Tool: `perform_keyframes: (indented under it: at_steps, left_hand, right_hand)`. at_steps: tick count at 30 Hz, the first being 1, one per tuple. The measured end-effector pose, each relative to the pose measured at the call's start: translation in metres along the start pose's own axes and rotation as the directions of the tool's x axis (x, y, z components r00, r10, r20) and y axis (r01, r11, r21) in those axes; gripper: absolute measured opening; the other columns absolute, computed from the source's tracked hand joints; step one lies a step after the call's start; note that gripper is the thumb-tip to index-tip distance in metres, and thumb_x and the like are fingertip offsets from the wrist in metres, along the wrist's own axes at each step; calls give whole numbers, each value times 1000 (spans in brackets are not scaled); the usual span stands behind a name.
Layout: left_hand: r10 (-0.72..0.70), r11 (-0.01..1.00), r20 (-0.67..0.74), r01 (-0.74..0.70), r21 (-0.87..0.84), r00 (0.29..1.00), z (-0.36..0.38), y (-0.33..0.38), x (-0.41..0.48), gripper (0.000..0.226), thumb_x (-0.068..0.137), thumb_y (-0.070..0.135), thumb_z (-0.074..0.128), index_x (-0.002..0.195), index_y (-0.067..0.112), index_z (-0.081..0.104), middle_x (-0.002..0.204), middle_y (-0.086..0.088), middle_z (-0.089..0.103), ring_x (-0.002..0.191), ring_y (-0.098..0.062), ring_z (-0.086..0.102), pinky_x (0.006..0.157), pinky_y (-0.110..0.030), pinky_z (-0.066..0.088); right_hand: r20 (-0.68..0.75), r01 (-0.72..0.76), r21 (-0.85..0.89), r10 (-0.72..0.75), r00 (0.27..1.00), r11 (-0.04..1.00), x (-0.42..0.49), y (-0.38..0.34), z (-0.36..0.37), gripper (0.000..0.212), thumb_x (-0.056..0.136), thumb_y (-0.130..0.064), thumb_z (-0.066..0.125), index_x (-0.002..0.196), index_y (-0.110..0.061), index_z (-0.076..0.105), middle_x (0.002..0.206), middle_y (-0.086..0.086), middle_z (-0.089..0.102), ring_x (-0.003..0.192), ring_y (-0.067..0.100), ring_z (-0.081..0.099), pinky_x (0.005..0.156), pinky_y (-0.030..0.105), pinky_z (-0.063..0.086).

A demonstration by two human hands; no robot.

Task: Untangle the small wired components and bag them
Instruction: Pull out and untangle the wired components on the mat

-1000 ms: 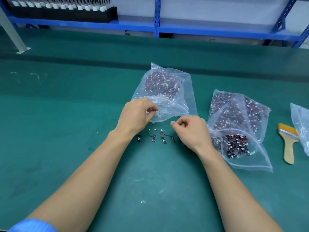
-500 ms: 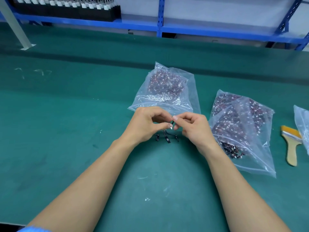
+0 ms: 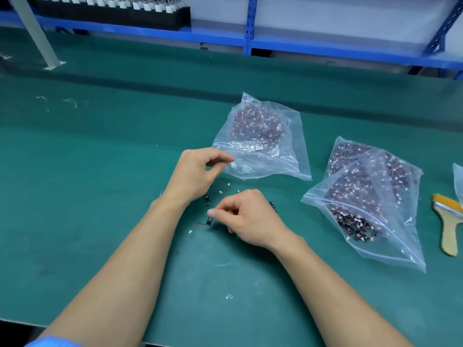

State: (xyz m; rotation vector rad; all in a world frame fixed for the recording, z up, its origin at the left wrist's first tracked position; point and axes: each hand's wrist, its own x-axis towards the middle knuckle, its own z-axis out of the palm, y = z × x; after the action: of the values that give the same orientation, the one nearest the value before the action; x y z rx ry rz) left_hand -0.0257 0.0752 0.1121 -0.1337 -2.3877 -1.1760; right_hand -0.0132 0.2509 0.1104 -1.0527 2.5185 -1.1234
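My right hand has its fingers curled and pinches a small black wired component; its red wire trails left to a white plug on the green mat. My left hand hovers above and to the left with its fingers loosely curled and holds nothing; its fingertips are close to the mouth of the middle clear bag full of components. Three separated components lie on the mat between and beside my hands. To the right, an open bag holds a tangled clump.
A yellow-bristled wooden brush lies at the far right, beside the edge of another clear bag. A blue shelf frame with a tray of small white-capped parts runs along the back. A metal post stands at the back left.
My hands have parted. The right hand moved down towards me with one component and its wire; the left hand rose towards the middle bag's mouth, holding nothing.
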Motion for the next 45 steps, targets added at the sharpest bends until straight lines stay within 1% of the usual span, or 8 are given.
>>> perform_keyframes:
  at_steps: [9,15,21,26,28,30,34,45]
  left_hand:
    - [174,946,172,-213,245,970,8,17,1,25,95,7,59,110,18,77,109,3,76,102,-22,71,86,-43,55]
    - [-65,873,470,-177,454,880,44,31,21,41,100,17,39,139,11,48,146,-8,52,132,-29,49,103,-42,43]
    - [-219,765,346,-60,641,913,62,40,54,20,96,16,41,83,6,53,105,-17,66,95,-34,58,78,-38,44]
    - [-360,660,342,-22,751,868,73,34,78,23,90,6,48,67,10,43,113,-18,65,81,-29,50,71,-34,40]
    - [-361,646,375,-61,761,854,78,26,85,9,91,5,47,92,6,57,133,-22,54,98,-31,54,83,-36,44]
    - [-272,658,340,-84,749,900,85,16,95,39,92,7,48,131,5,49,144,-18,41,124,-33,45,98,-37,40]
    - [-184,712,276,-66,699,943,96,7,113,23,91,2,48,110,9,60,114,-13,60,88,-25,46,77,-31,36]
    - [-301,699,256,30,714,919,112,4,159,24,95,15,49,72,21,50,77,2,56,71,-21,53,69,-31,40]
  right_hand:
    - [-456,-15,-204,-82,886,979,6,21,-21,20,89,-23,69,108,-21,75,93,-12,73,86,15,54,79,37,51]
    - [-507,-118,-264,-34,861,957,6,34,-28,30,86,-10,65,115,-11,74,125,0,70,108,27,52,98,34,46]
    - [-432,-228,-259,98,896,938,4,38,-32,51,85,-12,63,136,-7,61,142,8,58,132,28,43,115,42,34]
    - [-405,-255,-276,129,905,926,5,40,-31,56,92,-25,60,145,-12,52,154,10,45,149,26,25,122,40,21]
    - [-400,-285,-282,158,903,916,5,43,-31,59,93,-31,58,149,-15,47,159,11,37,154,26,14,125,40,14]
    - [-397,-317,-293,187,899,902,6,48,-32,62,95,-37,56,151,-15,42,162,13,32,155,27,7,126,40,5]
    - [-394,-330,-298,200,897,896,10,58,-34,64,98,-45,53,151,-11,40,161,16,30,155,26,3,126,39,-4]
    - [-355,-403,-296,292,888,866,37,81,-51,65,102,-46,44,156,-11,32,165,13,22,155,22,3,126,41,7]
